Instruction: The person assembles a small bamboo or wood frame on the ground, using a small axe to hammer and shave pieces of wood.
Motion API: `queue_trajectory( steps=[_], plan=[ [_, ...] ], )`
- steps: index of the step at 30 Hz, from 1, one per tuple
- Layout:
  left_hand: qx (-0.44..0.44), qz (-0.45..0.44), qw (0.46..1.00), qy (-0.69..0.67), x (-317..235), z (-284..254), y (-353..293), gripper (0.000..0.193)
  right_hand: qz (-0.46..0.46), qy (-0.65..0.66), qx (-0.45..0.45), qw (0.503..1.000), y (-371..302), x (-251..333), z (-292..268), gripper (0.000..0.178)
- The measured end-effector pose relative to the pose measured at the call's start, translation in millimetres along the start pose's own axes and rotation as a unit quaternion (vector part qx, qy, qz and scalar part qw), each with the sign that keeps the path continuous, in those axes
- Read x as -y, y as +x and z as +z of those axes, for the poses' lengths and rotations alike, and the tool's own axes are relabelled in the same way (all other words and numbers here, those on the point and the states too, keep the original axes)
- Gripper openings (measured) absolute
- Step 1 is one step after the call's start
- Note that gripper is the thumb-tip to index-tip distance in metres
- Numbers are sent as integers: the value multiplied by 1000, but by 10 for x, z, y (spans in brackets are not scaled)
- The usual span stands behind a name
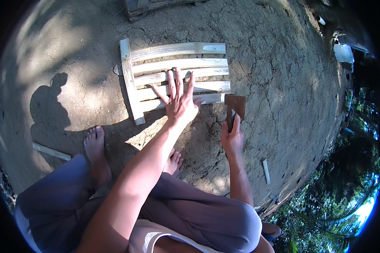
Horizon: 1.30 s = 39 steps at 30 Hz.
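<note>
We've got our left hand (179,101) spread flat, fingers apart, on the pale wooden slats (177,76) lying on the cracked dirt ground (274,67), while our right hand (233,139) grips the hatchet (234,107) just beside them.

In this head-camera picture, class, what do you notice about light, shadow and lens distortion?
Head view: hard sun from the right, throwing the person's shadow left across cracked earth; the wooden slats glare pale; the fisheye rim goes black and bends edges; left hand and hatchet stay sharp.

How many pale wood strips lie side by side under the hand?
5: top strip, second, third, fourth, bottom. All rest on a crosswise strip; the left hand covers parts.
</note>
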<state>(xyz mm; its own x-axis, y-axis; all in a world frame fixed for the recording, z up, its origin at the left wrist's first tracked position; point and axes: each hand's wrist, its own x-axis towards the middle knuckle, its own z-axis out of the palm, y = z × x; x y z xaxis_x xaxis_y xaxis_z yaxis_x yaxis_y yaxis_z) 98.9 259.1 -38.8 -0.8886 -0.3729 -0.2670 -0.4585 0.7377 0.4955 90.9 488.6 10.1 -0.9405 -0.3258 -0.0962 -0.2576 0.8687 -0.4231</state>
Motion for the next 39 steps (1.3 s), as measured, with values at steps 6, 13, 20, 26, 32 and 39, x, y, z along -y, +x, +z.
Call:
queue_trajectory(
  steps=[6,13,20,26,32,39],
  plan=[
    [-80,62,995,11,14,-100,362,88,13,74,-4,997,-78,101,-44,56],
    [-91,168,974,119,144,-161,1229,75,245,440,93,859,-69,458,-132,48],
    [1,161,972,174,158,-256,1119,80,377,546,-4,748,272,749,-526,33],
    [27,163,964,210,54,-200,1105,73,420,333,-114,837,240,1192,172,65],
    [-11,182,935,303,259,-98,1182,68,279,99,-120,948,554,1418,424,65],
    [-8,191,937,292,182,-92,1174,78,264,21,-168,950,616,1457,803,57]
  ],
)
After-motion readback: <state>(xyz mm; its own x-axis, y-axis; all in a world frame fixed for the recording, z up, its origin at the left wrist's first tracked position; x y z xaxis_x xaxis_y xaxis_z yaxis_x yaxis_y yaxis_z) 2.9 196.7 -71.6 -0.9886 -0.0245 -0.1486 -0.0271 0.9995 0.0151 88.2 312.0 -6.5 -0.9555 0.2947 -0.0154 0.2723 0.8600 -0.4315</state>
